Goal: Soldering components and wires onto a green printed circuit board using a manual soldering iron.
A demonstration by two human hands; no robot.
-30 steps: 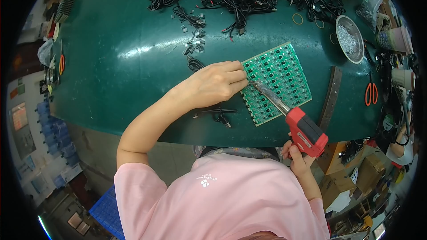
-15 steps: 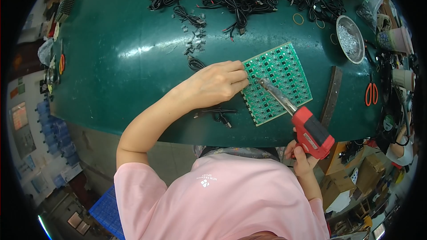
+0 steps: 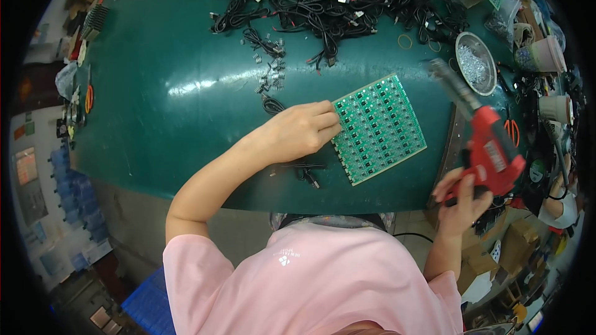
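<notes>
A green circuit board (image 3: 379, 133), covered in rows of small parts, lies tilted on the table. My left hand (image 3: 307, 129) is closed in a pinch at its upper left edge; the fingertips are partly hidden. To the right of the board, my right hand (image 3: 462, 201) grips a red and black soldering gun (image 3: 493, 149) with a metal barrel. The barrel points up and left, off the board and close to a metal bowl (image 3: 477, 65) of small silvery pieces. Motion blurs its tip. Small metal springs (image 3: 271, 76) lie scattered beyond my left hand.
Black cables (image 3: 310, 0) are heaped at the far side of the green table (image 3: 186, 130). A dark bar (image 3: 448, 142) lies right of the board, with orange-handled scissors (image 3: 512, 131) beyond it. One short cable (image 3: 304, 174) lies near my left wrist. Tubs (image 3: 555, 108) line the right side.
My right hand has swung the soldering gun from over the board to the right. My left hand stays at the board's edge. The whole view has shifted slightly.
</notes>
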